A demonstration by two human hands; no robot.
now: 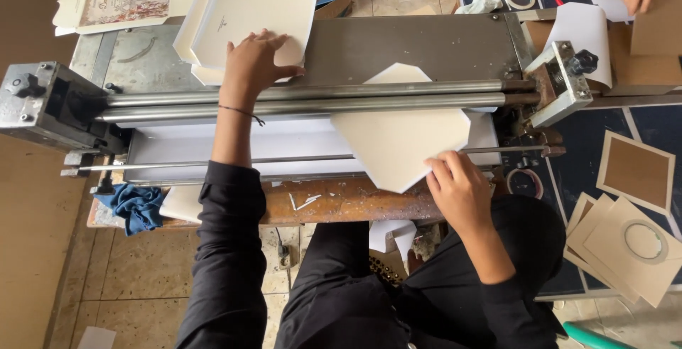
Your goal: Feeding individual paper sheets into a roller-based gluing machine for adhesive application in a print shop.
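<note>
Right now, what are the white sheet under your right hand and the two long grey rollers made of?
The white angular sheet under the right hand looks like stiff matte card: flat, crisp-cut corners. The two long grey rollers look like bare metal, probably steel: smooth with a dull shine.
</note>
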